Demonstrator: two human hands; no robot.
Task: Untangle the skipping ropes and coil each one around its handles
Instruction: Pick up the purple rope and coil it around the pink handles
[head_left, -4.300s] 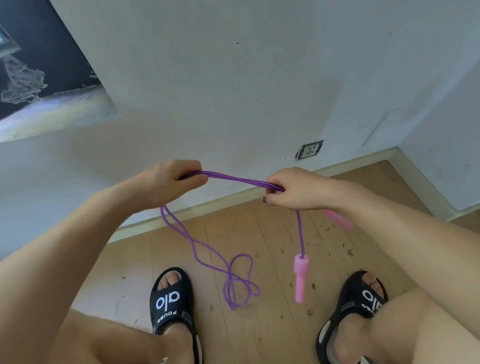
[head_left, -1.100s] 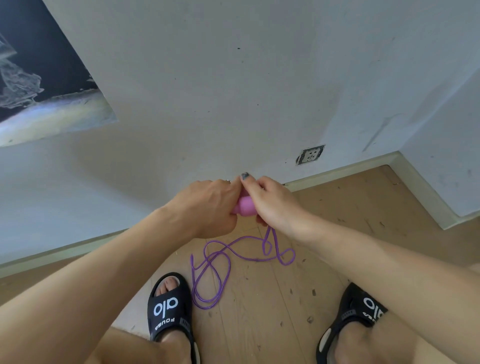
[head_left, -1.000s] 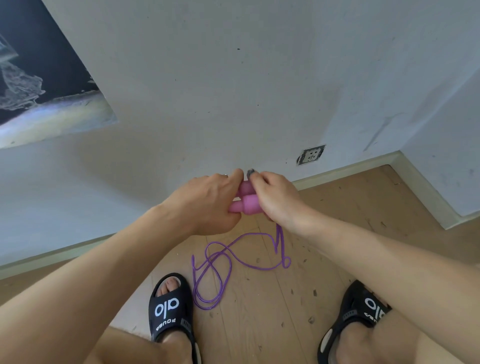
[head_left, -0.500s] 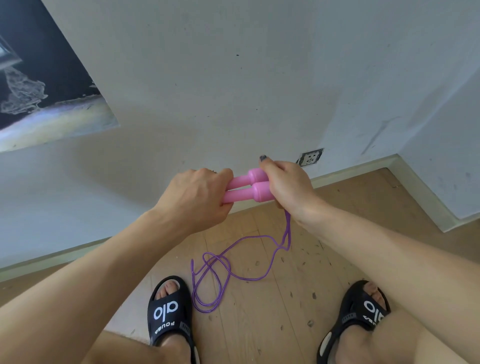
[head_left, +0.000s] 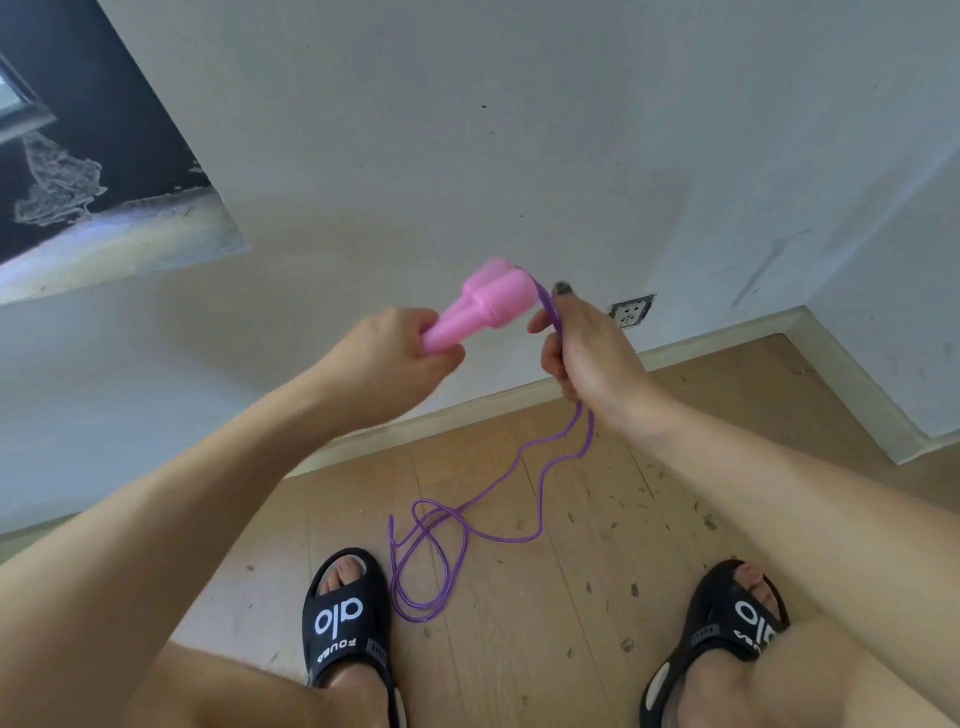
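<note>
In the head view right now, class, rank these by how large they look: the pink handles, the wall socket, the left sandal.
1. Left sandal: largest, though nearness to the camera inflates it.
2. Pink handles, held together in the left hand.
3. Wall socket: smallest, and farthest away.

Pink handles (head_left: 480, 306) motion-blurred, butt ends buried in my left hand (head_left: 395, 358). Purple rope (head_left: 540, 467) vanishes inside my right hand (head_left: 587, 353). Sandals' heels hidden at 6 o'clock.

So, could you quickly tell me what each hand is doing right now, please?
Left hand: closed around both pink handles, held side by side.
Right hand: closed on the purple rope beside the handles.
</note>
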